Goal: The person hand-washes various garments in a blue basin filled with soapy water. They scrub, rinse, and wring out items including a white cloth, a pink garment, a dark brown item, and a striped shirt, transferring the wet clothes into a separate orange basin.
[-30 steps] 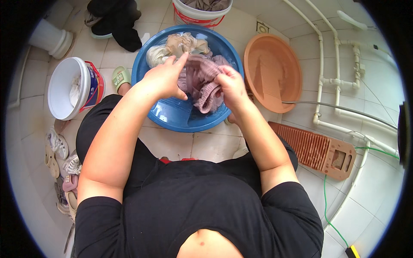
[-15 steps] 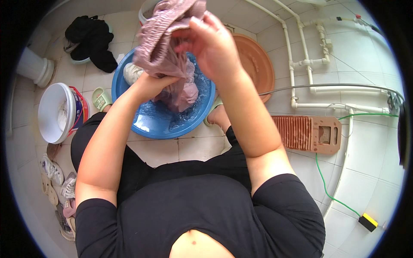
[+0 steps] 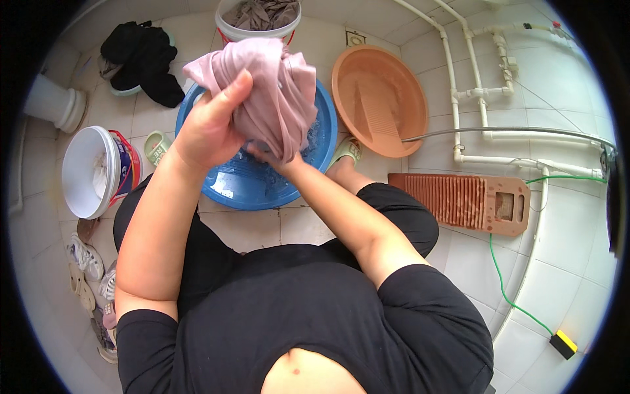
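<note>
A dusty-pink garment (image 3: 272, 92) is bunched up above the blue basin (image 3: 246, 199), which has water in it. My left hand (image 3: 220, 125) grips the garment from its left side, thumb lying up along the cloth and fingers hidden behind it. Under the lower end of the bundle, my right hand (image 3: 279, 161) is closed at the fabric, partly covered by it. Most of the basin's inside is hidden behind the garment and my hands.
An orange basin (image 3: 410, 125) with a ribbed board shape stands at the right, above a brown washboard (image 3: 453, 202). Behind is a white bucket (image 3: 226, 29) of brownish cloth. At left are another white bucket (image 3: 82, 174), black clothing (image 3: 141, 62) and several shoes (image 3: 85, 256).
The pink garment has gone from hanging with its gathered waistband showing to a compact bundle. My right hand has dropped from the top to beneath it; the blue basin's cloth is now hidden.
</note>
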Demonstrator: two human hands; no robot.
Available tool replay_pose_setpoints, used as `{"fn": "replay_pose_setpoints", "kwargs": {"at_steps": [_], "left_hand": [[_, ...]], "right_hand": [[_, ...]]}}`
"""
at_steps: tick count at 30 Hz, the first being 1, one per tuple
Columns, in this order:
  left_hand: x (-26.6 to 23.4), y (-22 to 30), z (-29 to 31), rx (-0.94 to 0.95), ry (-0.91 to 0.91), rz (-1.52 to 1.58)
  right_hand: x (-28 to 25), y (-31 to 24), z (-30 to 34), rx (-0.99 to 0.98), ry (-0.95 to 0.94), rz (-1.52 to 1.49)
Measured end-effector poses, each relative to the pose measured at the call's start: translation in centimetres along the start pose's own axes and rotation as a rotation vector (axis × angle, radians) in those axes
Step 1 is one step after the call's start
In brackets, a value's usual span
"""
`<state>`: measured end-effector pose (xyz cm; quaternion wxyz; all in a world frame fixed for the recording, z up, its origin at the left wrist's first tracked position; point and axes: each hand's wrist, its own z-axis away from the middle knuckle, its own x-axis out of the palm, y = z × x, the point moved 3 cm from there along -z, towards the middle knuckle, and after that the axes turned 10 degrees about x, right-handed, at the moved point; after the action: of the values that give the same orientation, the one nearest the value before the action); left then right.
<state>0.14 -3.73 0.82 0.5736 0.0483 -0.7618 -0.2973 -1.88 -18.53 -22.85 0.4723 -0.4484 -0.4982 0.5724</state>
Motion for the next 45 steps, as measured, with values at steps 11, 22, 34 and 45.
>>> {"fn": "replay_pose_setpoints", "kwargs": {"at_steps": [11, 22, 34, 45], "left_hand": [[-7.1, 3.8, -1.8, -0.193, 0.442, -0.274], [-5.6, 3.7, -0.8, -0.123, 0.389, -0.959], [-7.2, 3.4, -1.0, -0.169, 0.354, -1.062], [-6.6, 3.4, -1.5, -0.092, 0.315, -1.01]], "right_hand": [[-11.3, -18.8, -5.2, 0.275, 0.08, -0.524], [-5.4, -0.4, -2.4, 0.16, -0.172, 1.374], [-9.7, 27.2, -1.8, 0.652, -0.667, 1.611], [-6.1, 21.9, -0.2, 0.545, -0.686, 1.521]]}}
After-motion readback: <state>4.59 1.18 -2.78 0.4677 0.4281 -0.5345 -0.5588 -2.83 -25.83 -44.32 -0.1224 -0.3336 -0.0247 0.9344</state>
